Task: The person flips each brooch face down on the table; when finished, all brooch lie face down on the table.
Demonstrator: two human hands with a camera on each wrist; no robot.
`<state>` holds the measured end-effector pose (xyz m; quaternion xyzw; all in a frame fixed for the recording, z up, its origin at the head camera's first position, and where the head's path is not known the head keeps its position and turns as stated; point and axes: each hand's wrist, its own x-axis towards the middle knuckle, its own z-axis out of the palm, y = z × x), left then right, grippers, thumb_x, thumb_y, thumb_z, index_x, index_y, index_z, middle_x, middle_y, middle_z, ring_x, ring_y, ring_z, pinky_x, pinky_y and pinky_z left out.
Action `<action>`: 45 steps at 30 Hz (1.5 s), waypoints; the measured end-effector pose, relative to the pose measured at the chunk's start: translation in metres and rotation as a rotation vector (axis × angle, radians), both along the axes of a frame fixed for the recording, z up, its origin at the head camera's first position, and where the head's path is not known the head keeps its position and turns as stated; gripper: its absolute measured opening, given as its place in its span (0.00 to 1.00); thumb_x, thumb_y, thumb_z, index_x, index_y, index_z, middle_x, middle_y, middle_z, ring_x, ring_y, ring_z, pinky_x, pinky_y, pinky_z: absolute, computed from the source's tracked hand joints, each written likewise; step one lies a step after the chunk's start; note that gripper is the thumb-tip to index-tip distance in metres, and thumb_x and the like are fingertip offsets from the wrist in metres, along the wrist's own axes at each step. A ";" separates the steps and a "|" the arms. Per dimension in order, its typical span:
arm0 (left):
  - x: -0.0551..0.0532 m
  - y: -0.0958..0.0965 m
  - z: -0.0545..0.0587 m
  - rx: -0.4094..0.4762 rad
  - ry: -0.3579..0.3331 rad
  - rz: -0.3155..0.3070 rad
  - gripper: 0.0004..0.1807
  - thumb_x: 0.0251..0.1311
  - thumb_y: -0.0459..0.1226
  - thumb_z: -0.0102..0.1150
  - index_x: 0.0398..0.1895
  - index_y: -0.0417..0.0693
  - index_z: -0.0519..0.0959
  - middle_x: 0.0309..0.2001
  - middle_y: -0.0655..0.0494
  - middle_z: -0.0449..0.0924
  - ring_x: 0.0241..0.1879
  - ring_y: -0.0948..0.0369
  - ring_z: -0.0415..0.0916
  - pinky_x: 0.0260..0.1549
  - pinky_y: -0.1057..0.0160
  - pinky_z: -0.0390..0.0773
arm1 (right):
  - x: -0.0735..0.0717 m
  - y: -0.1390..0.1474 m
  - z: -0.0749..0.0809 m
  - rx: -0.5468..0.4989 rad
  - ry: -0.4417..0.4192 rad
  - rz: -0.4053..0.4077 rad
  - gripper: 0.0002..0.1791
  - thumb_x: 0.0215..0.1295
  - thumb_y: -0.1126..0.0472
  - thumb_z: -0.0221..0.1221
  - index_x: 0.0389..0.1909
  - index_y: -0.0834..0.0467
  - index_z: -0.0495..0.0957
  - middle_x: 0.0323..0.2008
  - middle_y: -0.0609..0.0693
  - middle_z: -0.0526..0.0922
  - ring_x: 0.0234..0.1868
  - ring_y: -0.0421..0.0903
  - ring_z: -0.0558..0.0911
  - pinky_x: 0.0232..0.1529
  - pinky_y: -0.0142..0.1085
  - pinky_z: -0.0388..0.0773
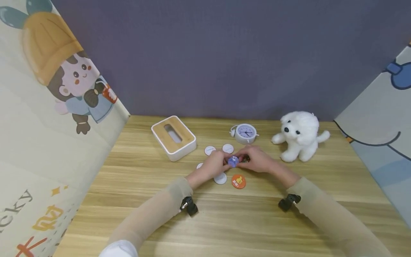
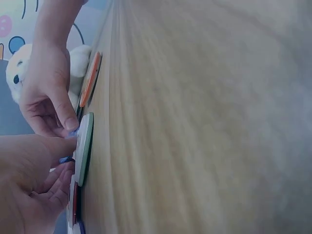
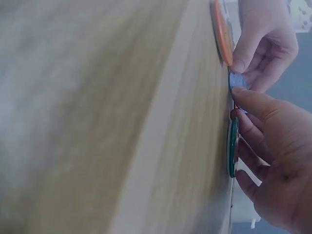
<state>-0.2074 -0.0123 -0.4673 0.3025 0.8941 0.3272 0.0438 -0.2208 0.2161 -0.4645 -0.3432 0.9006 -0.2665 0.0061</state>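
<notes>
1. Two hands, left hand (image 1: 216,165) and right hand (image 1: 259,159), met above the tabletop (image 1: 237,225).
2. Fingers of both pinched a blue disc (image 1: 233,161) from opposite sides; contact with the tabletop could not be told.
3. Green-edged disc (image 3: 234,151) lay just beside the right hand's fingers.
4. Four white discs (image 1: 220,178) lay around the left hand, one partly hidden.
5. Orange disc (image 1: 238,181) lay nearer the person, apart from both hands.

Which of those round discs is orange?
The orange disc with a yellow picture. Colour sets it apart from the white disc on its left and the purplish disc between left hand and right hand.
</notes>
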 end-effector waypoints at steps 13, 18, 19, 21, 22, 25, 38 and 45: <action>0.000 0.001 0.005 0.357 -0.100 0.172 0.18 0.68 0.29 0.67 0.60 0.37 0.83 0.44 0.41 0.91 0.42 0.52 0.91 0.42 0.72 0.88 | -0.003 0.000 0.011 -0.169 -0.091 -0.140 0.06 0.66 0.64 0.72 0.42 0.59 0.89 0.36 0.50 0.92 0.39 0.44 0.89 0.47 0.39 0.90; -0.002 0.000 0.007 0.476 -0.118 0.214 0.11 0.69 0.32 0.68 0.52 0.38 0.88 0.46 0.42 0.92 0.43 0.50 0.92 0.43 0.71 0.89 | -0.002 -0.004 0.019 -0.262 -0.120 -0.184 0.05 0.67 0.67 0.70 0.42 0.62 0.89 0.37 0.55 0.92 0.39 0.47 0.91 0.44 0.33 0.90; -0.002 0.000 0.007 0.496 -0.123 0.223 0.11 0.69 0.33 0.68 0.51 0.38 0.88 0.46 0.42 0.92 0.43 0.50 0.92 0.43 0.72 0.89 | -0.001 -0.005 0.020 -0.274 -0.115 -0.192 0.05 0.67 0.67 0.70 0.42 0.61 0.89 0.38 0.55 0.92 0.39 0.48 0.91 0.44 0.32 0.90; -0.002 0.000 0.008 0.532 -0.135 0.238 0.11 0.70 0.34 0.68 0.50 0.39 0.89 0.47 0.42 0.92 0.43 0.50 0.92 0.43 0.71 0.89 | -0.001 -0.006 0.023 -0.304 -0.108 -0.203 0.05 0.66 0.68 0.70 0.41 0.62 0.89 0.38 0.56 0.92 0.40 0.50 0.91 0.44 0.32 0.91; -0.002 0.000 0.008 0.546 -0.139 0.242 0.11 0.70 0.35 0.68 0.50 0.39 0.89 0.46 0.42 0.92 0.43 0.50 0.92 0.43 0.71 0.89 | -0.001 -0.007 0.023 -0.318 -0.102 -0.208 0.04 0.66 0.68 0.70 0.41 0.62 0.89 0.39 0.57 0.91 0.40 0.51 0.92 0.44 0.32 0.91; -0.002 0.000 0.009 0.571 -0.136 0.251 0.12 0.70 0.37 0.69 0.50 0.40 0.89 0.47 0.43 0.92 0.44 0.51 0.92 0.43 0.70 0.89 | -0.001 -0.009 0.026 -0.361 -0.097 -0.213 0.03 0.66 0.70 0.70 0.39 0.63 0.90 0.40 0.59 0.91 0.42 0.55 0.92 0.45 0.36 0.92; -0.003 -0.002 0.011 0.592 -0.146 0.217 0.11 0.68 0.36 0.72 0.48 0.40 0.90 0.49 0.43 0.92 0.45 0.51 0.93 0.44 0.70 0.90 | 0.000 -0.009 0.025 -0.418 -0.106 -0.186 0.06 0.63 0.69 0.73 0.40 0.60 0.91 0.41 0.56 0.90 0.45 0.51 0.90 0.50 0.41 0.91; -0.003 -0.006 0.012 0.545 -0.067 0.158 0.10 0.67 0.35 0.72 0.47 0.37 0.90 0.48 0.42 0.92 0.47 0.50 0.92 0.47 0.69 0.89 | 0.003 -0.006 0.027 -0.406 -0.131 -0.137 0.09 0.63 0.64 0.75 0.43 0.60 0.91 0.46 0.56 0.91 0.50 0.54 0.89 0.55 0.53 0.89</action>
